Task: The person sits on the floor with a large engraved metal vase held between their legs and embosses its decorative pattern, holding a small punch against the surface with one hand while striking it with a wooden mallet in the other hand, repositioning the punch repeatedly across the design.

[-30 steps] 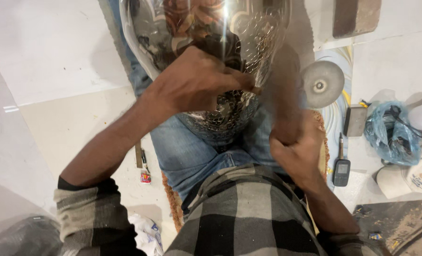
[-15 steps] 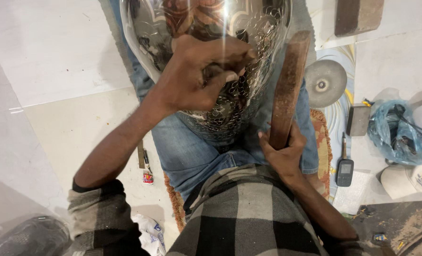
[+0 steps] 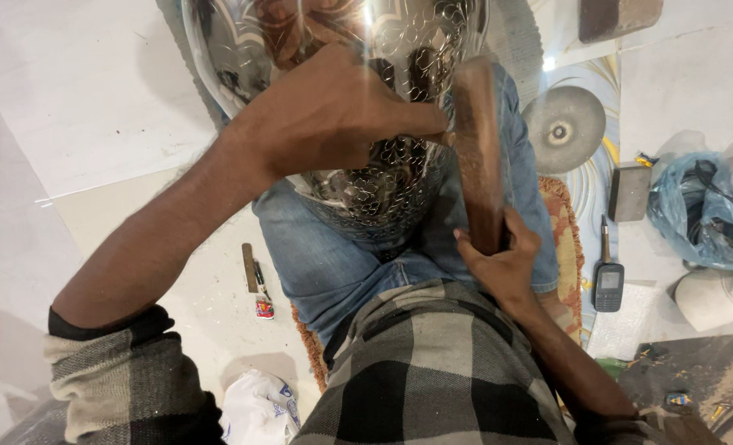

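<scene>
1. The floor [image 3: 95, 99] is pale, glossy tile, with a swirl-patterned patch to the right of the metal bowl.
2. That metal bowl [image 3: 383, 189], shiny and covered in a fine engraved scale pattern, rests on the person's denim-clad lap, on a fringed orange mat [image 3: 566, 239].
3. The left hand [image 3: 333, 111] lies over the bowl's front, fingers curled and pinched against its surface; what it pinches is hidden.
4. The right hand [image 3: 502, 264] is clenched round a brown wooden mallet [image 3: 475, 148], upright just right of the bowl and touching its side.
5. Farther right of the bowl lie a grey disc [image 3: 564, 128], a small dark phone [image 3: 609, 284] and a crumpled blue plastic bag [image 3: 700, 210].
6. Left of the bowl, a small flat tool [image 3: 251, 268] lies on the tile.
</scene>
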Available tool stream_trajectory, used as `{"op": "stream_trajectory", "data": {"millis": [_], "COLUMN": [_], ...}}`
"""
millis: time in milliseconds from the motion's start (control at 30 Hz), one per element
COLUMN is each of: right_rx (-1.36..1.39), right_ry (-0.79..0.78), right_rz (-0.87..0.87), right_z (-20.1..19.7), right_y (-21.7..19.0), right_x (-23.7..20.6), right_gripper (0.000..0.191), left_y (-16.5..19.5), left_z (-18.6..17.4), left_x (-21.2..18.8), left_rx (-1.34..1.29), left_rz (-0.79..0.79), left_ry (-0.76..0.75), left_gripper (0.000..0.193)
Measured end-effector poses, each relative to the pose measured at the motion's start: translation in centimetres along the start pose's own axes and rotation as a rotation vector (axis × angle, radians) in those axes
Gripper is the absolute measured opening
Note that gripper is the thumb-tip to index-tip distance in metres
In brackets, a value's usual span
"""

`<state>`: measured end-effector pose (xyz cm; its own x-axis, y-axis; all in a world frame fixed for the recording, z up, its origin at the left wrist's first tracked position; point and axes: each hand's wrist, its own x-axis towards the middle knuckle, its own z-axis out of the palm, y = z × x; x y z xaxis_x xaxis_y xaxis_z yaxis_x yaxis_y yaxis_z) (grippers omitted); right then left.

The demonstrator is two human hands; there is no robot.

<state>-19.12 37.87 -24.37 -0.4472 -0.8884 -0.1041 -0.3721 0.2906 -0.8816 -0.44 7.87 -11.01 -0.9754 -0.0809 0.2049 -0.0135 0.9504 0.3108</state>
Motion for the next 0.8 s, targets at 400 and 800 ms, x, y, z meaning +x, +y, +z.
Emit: {"op": "stream_trajectory", "data": {"millis": [400, 800], "right_rx": [0.137, -0.333], "right_ry": [0.046, -0.336], "right_rz": [-0.208, -0.4], "right_z": [-1.2, -7.4], "right_y": [-4.4, -16.3], "right_x": [3.6, 12.2], "right_gripper": [0.017, 0.021], "left_y": [1.0, 4.9], "left_z": [0.0, 2.3], "left_x": [-0.5, -3.0], "left_rx": [-0.005, -0.074], "left_rz": [-0.162, -0.468], "left_ry": [-0.079, 0.506], "left_gripper": [0.058, 0.052]}}
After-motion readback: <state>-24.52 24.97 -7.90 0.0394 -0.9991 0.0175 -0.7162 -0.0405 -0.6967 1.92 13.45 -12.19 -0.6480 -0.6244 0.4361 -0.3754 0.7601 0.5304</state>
